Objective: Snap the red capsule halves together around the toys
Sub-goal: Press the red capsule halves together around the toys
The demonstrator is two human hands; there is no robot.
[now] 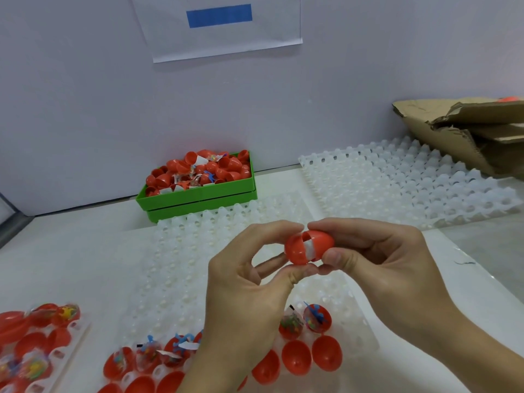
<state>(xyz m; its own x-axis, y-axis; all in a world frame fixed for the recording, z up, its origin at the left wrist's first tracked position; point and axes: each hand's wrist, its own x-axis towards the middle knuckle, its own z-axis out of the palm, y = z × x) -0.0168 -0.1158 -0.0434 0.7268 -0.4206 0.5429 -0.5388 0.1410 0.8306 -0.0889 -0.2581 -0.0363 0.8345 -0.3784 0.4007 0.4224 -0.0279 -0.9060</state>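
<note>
I hold a red capsule (307,246) above the white tray, its two halves partly joined with a gap that shows white paper inside. My left hand (249,293) pinches the left half between thumb and forefinger. My right hand (377,259) pinches the right half. Below, in the white dimpled tray (175,279), stand open red halves with toys (317,317) in them and empty red halves (326,354).
A green bin (198,195) heaped with red halves and wrapped toys stands at the back by the wall. More white dimpled trays (397,180) lie at the right, with torn cardboard (465,129) behind. Another tray of red halves (34,350) sits at the lower left.
</note>
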